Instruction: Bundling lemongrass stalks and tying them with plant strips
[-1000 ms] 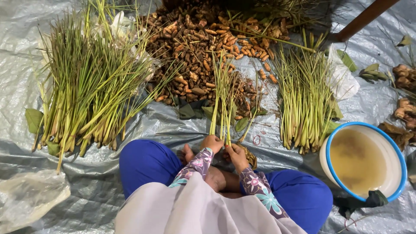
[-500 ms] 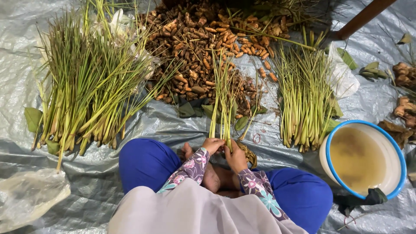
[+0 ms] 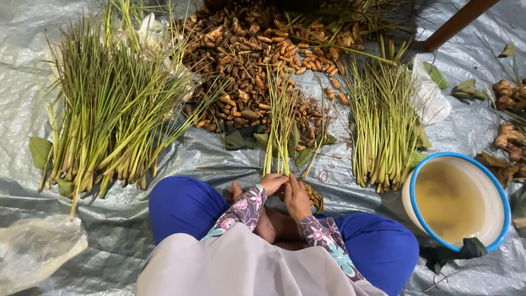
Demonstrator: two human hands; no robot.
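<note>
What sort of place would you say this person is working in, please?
Probably a floor-level produce-sorting spot, market or home. A grey plastic tarp carries a heap of brown roots and piles of green stalks, and both hands hold a small bunch of stalks.

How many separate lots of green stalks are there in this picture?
3. A big pile lies at the left, a smaller pile at the right, and a thin bunch is held at its base by both hands, left hand and right hand. More may lie outside the view.
</note>
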